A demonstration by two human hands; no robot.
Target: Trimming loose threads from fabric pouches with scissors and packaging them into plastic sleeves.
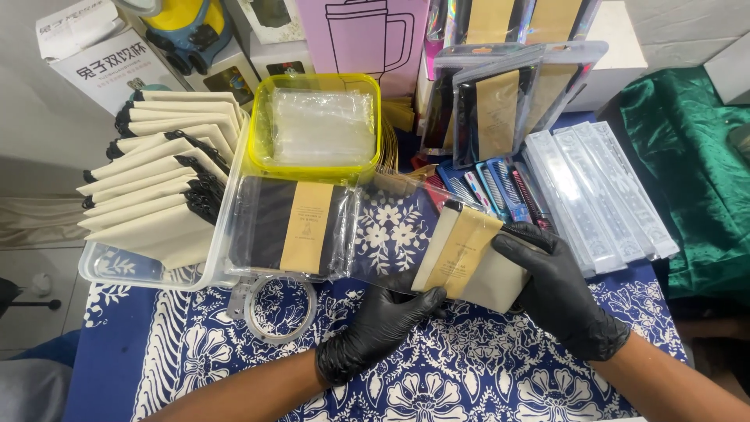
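Centre-right of frame: right hand [558, 293] clamped on cream pouch [469, 262], left hand [383, 324] pinching clear bag [391, 234] (half-sleeved, apparently); next, pouch needs sliding fully in, above the patterned surface [469, 367].

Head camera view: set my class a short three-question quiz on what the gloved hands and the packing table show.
1. True or false: both hands wear black gloves.
2. What do the hands hold between them? A) a roll of tape B) a cream pouch with a tan card, partly in a clear bag C) a comb
3. What colour is the rim of the tub of clear bags behind the work?

Key
1. True: left hand and right hand are gloved in black.
2. B: the cream pouch; the tape roll lies untouched on the table.
3. Yellow: the tub.
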